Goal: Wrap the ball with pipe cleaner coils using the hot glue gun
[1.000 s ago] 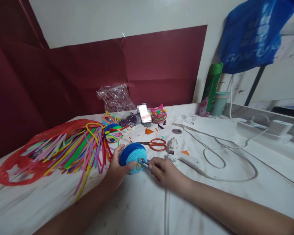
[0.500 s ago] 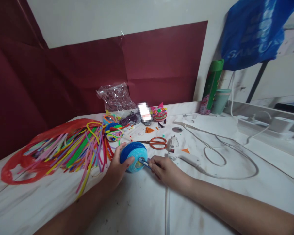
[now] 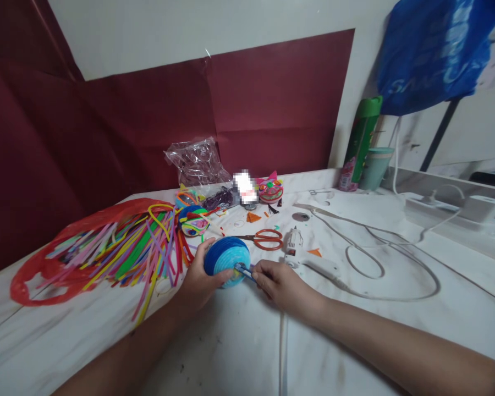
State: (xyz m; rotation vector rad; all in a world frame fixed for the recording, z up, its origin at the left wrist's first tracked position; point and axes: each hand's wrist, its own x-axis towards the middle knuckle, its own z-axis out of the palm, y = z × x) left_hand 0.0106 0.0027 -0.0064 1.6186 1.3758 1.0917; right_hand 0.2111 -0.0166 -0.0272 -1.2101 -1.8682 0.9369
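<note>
While one ball [image 3: 226, 257] in left hand [image 3: 198, 278], one tool [image 3: 246, 270] in right [image 3: 281, 285].

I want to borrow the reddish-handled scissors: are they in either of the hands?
No, the reddish-handled scissors lie on the white table, just beyond the blue ball.

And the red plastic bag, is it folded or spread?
Spread: the red plastic bag lies wide, its edges showing beyond the coloured strips.
</note>
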